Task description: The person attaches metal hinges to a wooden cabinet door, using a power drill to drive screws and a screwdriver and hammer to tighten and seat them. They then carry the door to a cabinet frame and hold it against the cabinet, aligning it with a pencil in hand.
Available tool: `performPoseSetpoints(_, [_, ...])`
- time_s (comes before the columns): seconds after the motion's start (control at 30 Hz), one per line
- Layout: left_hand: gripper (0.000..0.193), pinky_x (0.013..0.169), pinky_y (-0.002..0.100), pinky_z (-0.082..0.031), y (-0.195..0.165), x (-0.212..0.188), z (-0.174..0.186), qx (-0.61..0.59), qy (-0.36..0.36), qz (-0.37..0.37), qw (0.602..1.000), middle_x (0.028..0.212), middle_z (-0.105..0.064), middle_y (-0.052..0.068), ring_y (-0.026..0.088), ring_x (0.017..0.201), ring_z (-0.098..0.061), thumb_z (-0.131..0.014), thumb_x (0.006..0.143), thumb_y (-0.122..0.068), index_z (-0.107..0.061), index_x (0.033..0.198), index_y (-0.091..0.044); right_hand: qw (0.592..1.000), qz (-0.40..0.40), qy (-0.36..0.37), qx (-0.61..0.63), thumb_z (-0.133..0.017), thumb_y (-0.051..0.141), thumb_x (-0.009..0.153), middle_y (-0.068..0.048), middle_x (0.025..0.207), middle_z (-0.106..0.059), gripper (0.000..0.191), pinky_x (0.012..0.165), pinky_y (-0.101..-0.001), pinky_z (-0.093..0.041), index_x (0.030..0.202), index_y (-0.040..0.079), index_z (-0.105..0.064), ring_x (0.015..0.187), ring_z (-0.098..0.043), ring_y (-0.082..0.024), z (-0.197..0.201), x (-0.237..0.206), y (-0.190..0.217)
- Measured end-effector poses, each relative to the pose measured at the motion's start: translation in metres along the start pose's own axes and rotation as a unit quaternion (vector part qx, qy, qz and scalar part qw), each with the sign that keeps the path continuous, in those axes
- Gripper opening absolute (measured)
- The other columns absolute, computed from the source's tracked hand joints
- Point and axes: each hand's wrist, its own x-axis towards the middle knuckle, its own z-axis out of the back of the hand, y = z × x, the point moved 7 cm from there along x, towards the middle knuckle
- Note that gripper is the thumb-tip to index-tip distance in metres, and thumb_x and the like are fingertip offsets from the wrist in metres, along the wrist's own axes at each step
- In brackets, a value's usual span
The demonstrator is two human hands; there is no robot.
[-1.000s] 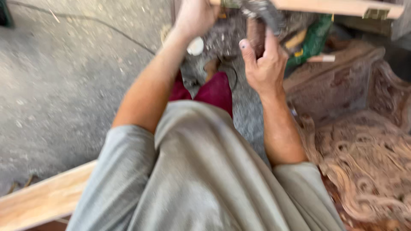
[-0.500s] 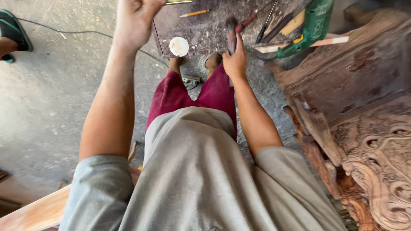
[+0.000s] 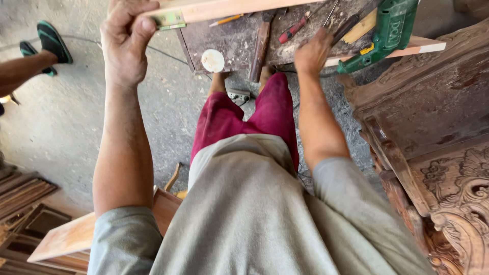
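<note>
The left hand (image 3: 125,43) is clamped on a pale wooden board (image 3: 224,7) at eleven o'clock, steadying it over the surface (image 3: 229,43). The right hand (image 3: 313,51) rests there at one o'clock, its grip hidden, near the green drill (image 3: 389,30).

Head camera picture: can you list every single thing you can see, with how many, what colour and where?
wooden plank: one, pale, along the top, with a metal hinge
workboard: one, dark, under the plank
pencil: one, yellow, on the workboard
round lid: one, white, at the workboard's edge
hammer: one, brown handle, mid workboard
screwdriver: one, red handle, beside the hammer
power drill: one, green, top right
carved furniture: brown, right side
another person's feet: two, green sandals, top left
left hand: grip on the plank's end
right hand: resting on the workboard
</note>
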Motion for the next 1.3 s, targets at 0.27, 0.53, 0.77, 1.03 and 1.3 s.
performPoseSetpoints(0.27, [0.035, 0.090, 0.035, -0.059, -0.042, 0.005, -0.009, 0.163, 0.002, -0.120, 0.979, 0.122, -0.068, 0.014, 0.027, 0.112, -0.066, -0.091, 0.094, -0.003, -0.069, 0.121, 0.004, 0.999, -0.042, 0.029, -0.011, -0.070, 0.002, 0.085, -0.028, 0.097, -0.069, 0.049, 0.083, -0.0501, -0.056, 0.126, -0.004, -0.044, 0.087, -0.071, -0.042, -0.002, 0.024, -0.027])
performPoseSetpoints(0.53, [0.035, 0.090, 0.044, -0.053, -0.035, 0.012, -0.005, 0.207, -0.018, -0.183, 0.961, 0.106, -0.066, 0.012, 0.034, 0.104, -0.064, -0.082, 0.080, 0.001, -0.072, 0.114, -0.004, 0.961, 0.170, -0.159, 0.149, -0.071, -0.002, 0.098, -0.019, 0.105, -0.076, 0.018, 0.087, -0.0411, -0.058, 0.116, -0.004, -0.070, 0.096, -0.074, -0.028, 0.139, -0.070, 0.006])
performPoseSetpoints(0.77, [0.037, 0.091, 0.046, -0.050, -0.014, 0.016, 0.004, 0.130, -0.002, -0.204, 0.970, 0.101, -0.065, 0.013, 0.037, 0.104, -0.062, -0.082, 0.076, 0.000, -0.069, 0.111, -0.005, 0.931, 0.326, -0.070, 0.150, -0.073, 0.000, 0.107, -0.016, 0.103, -0.075, 0.015, 0.078, -0.0331, -0.058, 0.121, -0.003, -0.074, 0.088, -0.073, -0.022, 0.246, -0.200, 0.189])
performPoseSetpoints(1.03, [0.038, 0.088, 0.047, -0.051, 0.000, 0.018, 0.003, 0.062, 0.027, -0.193, 0.979, 0.104, -0.065, 0.014, 0.037, 0.105, -0.063, -0.084, 0.075, -0.003, -0.070, 0.110, -0.006, 0.891, 0.452, -0.037, -0.028, -0.078, 0.001, 0.100, -0.019, 0.107, -0.071, 0.022, 0.080, -0.0410, -0.059, 0.122, 0.001, -0.073, 0.093, -0.072, -0.035, 0.215, -0.232, 0.331])
performPoseSetpoints(1.3, [0.033, 0.087, 0.048, -0.050, -0.005, 0.017, 0.007, 0.055, 0.023, -0.188, 0.980, 0.102, -0.062, 0.014, 0.038, 0.106, -0.061, -0.081, 0.072, 0.000, -0.065, 0.101, -0.005, 0.902, 0.428, -0.017, -0.052, -0.077, 0.001, 0.100, -0.019, 0.105, -0.070, 0.019, 0.079, -0.0403, -0.059, 0.119, 0.002, -0.074, 0.091, -0.073, -0.034, 0.207, -0.235, 0.341])
